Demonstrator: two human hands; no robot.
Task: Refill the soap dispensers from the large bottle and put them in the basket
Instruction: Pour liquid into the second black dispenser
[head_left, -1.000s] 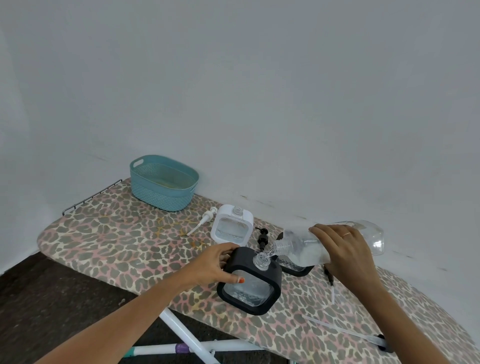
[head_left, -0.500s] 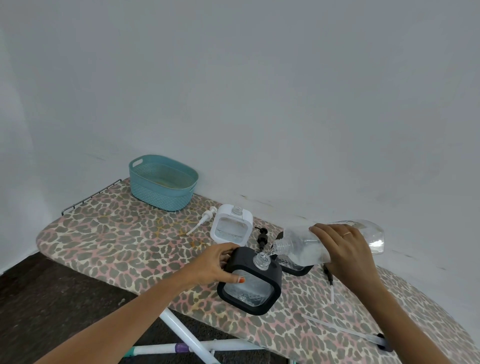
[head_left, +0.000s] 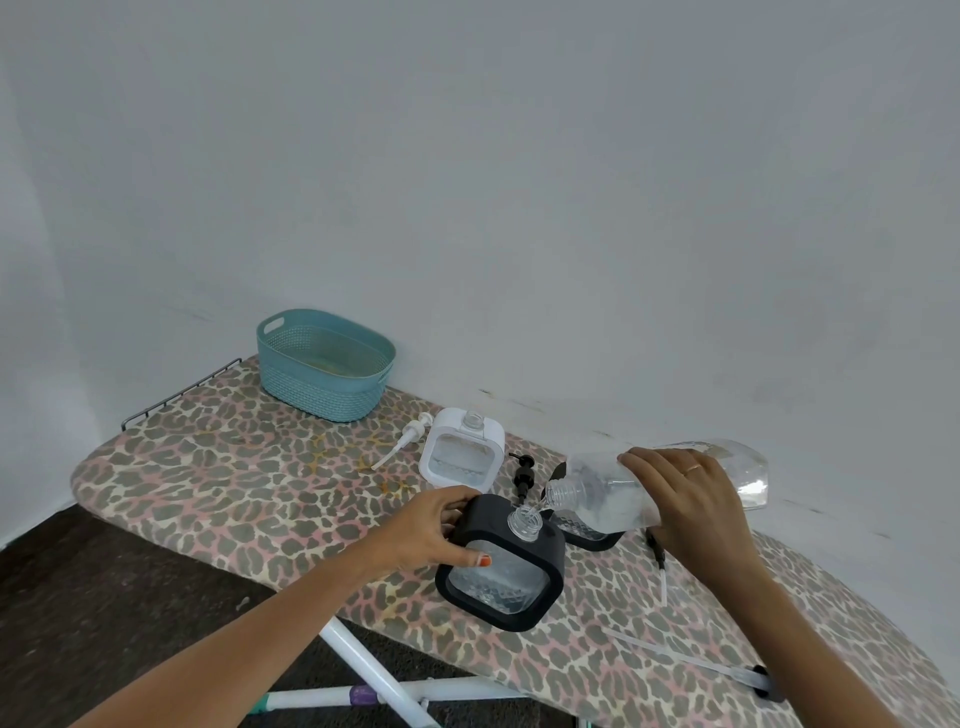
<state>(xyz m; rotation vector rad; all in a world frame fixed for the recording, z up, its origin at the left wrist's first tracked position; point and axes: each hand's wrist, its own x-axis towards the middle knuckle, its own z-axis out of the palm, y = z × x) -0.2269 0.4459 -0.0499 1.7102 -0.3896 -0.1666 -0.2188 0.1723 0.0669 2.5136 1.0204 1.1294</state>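
Note:
My right hand (head_left: 691, 499) grips a large clear bottle (head_left: 608, 493), tipped nearly flat with its mouth over the open neck of a black-framed soap dispenser (head_left: 501, 564). A thin stream of clear liquid runs into that neck. My left hand (head_left: 431, 530) holds this dispenser by its left side, thumb on the front. A white dispenser (head_left: 462, 452) stands behind it with its neck open. A second black dispenser (head_left: 589, 535) is mostly hidden behind the bottle. The teal basket (head_left: 324, 364) sits at the back left of the board.
Everything rests on a leopard-print ironing board (head_left: 234, 483) against a white wall. Loose pump heads lie about: a white one (head_left: 408, 439), a black one (head_left: 522, 473), another black one (head_left: 657, 558), and one with a long clear tube (head_left: 685, 660) near the right edge.

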